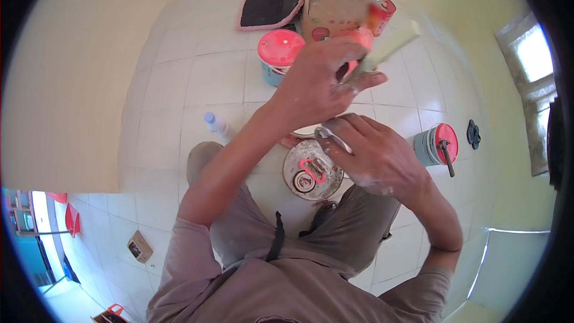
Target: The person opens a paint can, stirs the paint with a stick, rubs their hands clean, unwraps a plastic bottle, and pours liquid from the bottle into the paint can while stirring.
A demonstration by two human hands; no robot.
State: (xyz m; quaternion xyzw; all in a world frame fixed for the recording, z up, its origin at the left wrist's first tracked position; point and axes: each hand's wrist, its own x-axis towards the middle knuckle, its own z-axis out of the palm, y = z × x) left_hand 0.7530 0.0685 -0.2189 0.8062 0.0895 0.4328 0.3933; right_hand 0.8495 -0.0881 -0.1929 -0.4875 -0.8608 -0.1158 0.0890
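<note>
Gripping a pale flat strip point(394, 45) at upper centre, the left hand point(326, 78); mid-frame, the right hand point(376, 152) curls near a red-handled metal can point(313, 170), its grasp unclear.

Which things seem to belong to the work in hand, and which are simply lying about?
Probably in use:
pale, flat, elongated piece, blurred, in the left hand
round, stained metal can with red handle, near the right hand

Probably lying about:
large brown cardboard box
white plastic bottle with pale-blue cap
small brown box
</note>
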